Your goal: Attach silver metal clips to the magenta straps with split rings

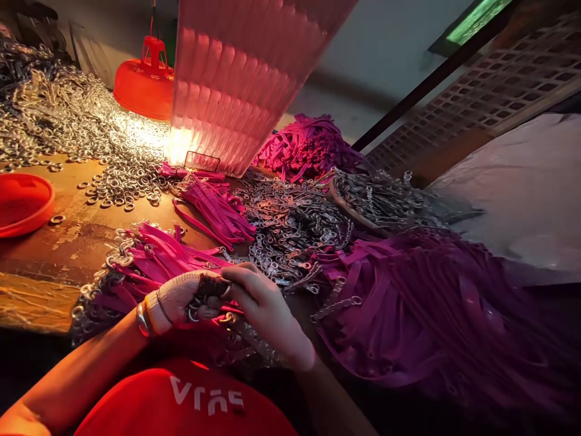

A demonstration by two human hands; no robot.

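Note:
My left hand (184, 303), in a pale glove with dark fingertips, is closed around metal rings (193, 312). Against its fingertips press the fingers of my right hand (263, 309), which wears a thin white glove; what they pinch is too small to make out. Just below the fingers hang a brass-coloured ring (229, 318) and metal chains (254, 342). Pink straps with metal rings (154, 257) lie under and behind my left hand. Beyond my right hand spreads a heap of metal chains (290, 224).
A red bowl (27, 206) stands at the left, near a large pile of rings (59, 109). A red lamp (145, 85) hangs beside a translucent ribbed panel (231, 79). Purple straps (408, 303) cover the right side; another pink heap (311, 145) lies behind.

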